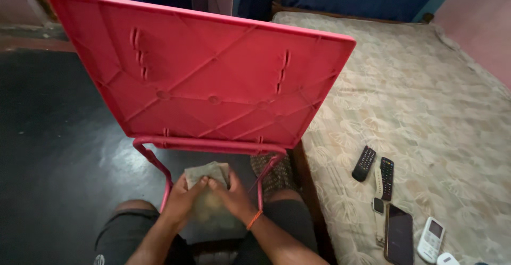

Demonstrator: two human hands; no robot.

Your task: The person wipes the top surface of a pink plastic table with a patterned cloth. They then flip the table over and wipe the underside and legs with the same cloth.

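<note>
A red plastic folding table stands tilted on edge in front of me, its ribbed underside facing me and its red metal leg frame along the bottom. Below it, between my knees, both hands hold a crumpled grey-green cloth. My left hand grips its left side and my right hand, with an orange band on the wrist, grips its right side. The lower part of the cloth is hidden behind my hands.
A mattress with a pale leaf-patterned sheet fills the right. On it lie two black remotes, a smartwatch, a dark phone and a white remote. Dark floor lies to the left.
</note>
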